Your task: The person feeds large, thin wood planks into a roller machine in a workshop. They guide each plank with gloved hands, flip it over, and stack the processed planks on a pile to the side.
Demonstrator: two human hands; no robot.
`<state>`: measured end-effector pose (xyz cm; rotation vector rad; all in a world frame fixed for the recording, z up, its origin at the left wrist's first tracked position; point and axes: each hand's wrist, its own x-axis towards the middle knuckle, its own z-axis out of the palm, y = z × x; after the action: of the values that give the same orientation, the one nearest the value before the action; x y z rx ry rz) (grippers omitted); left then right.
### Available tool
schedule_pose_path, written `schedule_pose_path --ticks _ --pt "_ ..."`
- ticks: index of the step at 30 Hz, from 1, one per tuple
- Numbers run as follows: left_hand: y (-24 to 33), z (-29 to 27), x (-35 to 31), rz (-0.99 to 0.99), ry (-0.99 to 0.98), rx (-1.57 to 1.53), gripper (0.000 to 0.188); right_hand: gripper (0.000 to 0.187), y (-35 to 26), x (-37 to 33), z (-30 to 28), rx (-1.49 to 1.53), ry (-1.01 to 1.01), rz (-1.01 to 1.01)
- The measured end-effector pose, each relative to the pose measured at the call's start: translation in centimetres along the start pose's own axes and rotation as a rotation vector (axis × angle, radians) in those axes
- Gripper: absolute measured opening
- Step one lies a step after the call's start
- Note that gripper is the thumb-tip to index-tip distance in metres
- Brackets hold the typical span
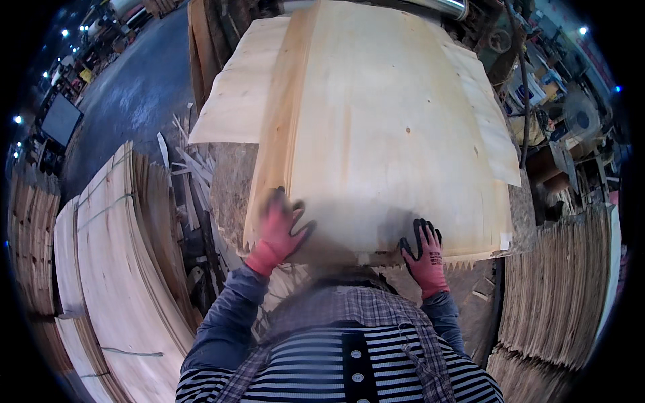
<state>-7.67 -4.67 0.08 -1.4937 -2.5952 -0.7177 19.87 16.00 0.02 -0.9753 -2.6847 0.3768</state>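
Note:
A broad stack of pale wood veneer sheets (383, 121) lies before me, its near edge jagged like saw teeth. My left hand (279, 225), in a red glove with dark fingertips, rests at the near left part of the stack, fingers spread; motion blurs it a little. On the near edge, right of the middle, my right hand (424, 255) in a matching glove lies with its fingers stretched forward. Neither hand grips anything that I can see. A darker veneer strip (285, 101) runs along the stack's left side, and paler sheets (235, 87) stick out beyond it.
Tied veneer bundles (121, 248) stand at my left, and another tall veneer stack (554, 289) at my right. Wood scraps (191, 174) litter the floor beside the worn board (232, 181) under the sheets. A metal roller (440, 7) spans the far end.

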Motion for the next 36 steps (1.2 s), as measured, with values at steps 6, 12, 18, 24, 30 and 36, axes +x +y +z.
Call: schedule_pose_path --ticks 6,12,18,24,30,36 --pt "-1.5 1.9 -0.1 -0.089 0.126 -0.063 0.062 0.067 0.4 0.4 0.2 -0.007 -0.049 -0.046" --pt "-4.8 4.3 -2.2 -0.139 -0.056 0.025 0.063 0.063 0.7 0.8 -0.5 0.025 -0.076 -0.034" --pt "2.0 -3.5 2.4 0.017 0.014 0.118 0.051 0.067 0.6 0.4 -0.2 0.002 -0.102 -0.091" --pt "3.8 -2.4 3.0 0.02 -0.331 -0.302 0.044 0.07 0.6 0.5 -0.2 -0.022 -0.123 -0.123" --pt "-1.2 0.8 0.7 -0.051 -0.019 -0.048 0.064 0.074 1.7 0.8 -0.1 -0.206 -0.192 0.051" --pt "-6.2 4.8 -1.2 -0.088 -0.028 -0.356 0.061 0.078 3.7 7.3 3.6 -0.258 -0.136 0.116"
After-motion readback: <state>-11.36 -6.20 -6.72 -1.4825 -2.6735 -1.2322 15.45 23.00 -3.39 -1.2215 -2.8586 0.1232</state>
